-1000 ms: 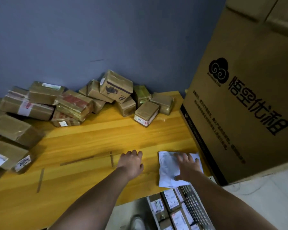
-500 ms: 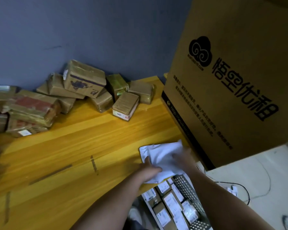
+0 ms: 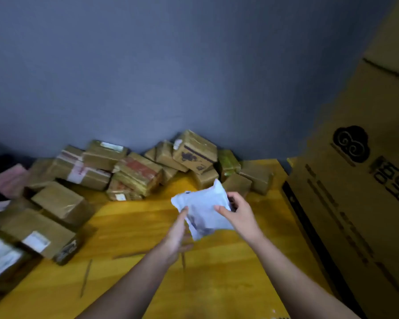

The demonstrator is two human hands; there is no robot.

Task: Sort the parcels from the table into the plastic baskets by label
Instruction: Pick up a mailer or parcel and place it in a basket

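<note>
Risk, slip: the left hand (image 3: pixel 176 229) only touches the white poly mailer (image 3: pixel 202 209) at its left edge with fairly straight fingers, so most of the hold seems to come from the right hand (image 3: pixel 238 214); a limp bag could slide out on the left side.
Risk, misread: the mailer's dark print is blurred here, and a crumpled film may hide the label, so it could end in the wrong basket.
Risk, knock: the pile of brown taped parcels (image 3: pixel 136 172) lies just behind the mailer; a wide swing might topple it.
Mailer, look: white, soft, wrinkled, with a smudged dark patch low on its face.
Mailer, place: held up above the wooden counter (image 3: pixel 129 229), in front of the pile.
Right hand: thumb and fingers pinch the mailer's right edge.
Beyond the mailer, right: a large printed carton (image 3: pixel 355 203).
Baskets: not in view.
</note>
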